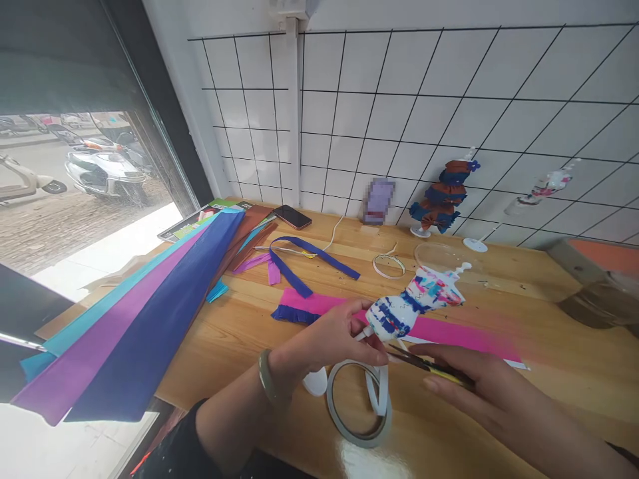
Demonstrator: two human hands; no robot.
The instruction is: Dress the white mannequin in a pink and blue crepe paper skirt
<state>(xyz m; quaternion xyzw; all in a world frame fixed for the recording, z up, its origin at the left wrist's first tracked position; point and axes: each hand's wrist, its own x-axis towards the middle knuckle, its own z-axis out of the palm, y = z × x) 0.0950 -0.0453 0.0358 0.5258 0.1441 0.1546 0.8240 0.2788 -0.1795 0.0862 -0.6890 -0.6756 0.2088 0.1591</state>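
On the wooden table (224,359), folded coloured sheets (184,299) were laid at the left, and a pink strip (464,332) behind the hands. The painted dress form (394,317) was held tilted above the table, its lower end grasped by the left hand (344,329). Scissors (424,364) were gripped in the right hand (479,379), blades directed toward the white tape strip (383,392) below the form. The step was judged to be tape trimming—steady support and fingertip clearance were called for. No brand or label could be read.
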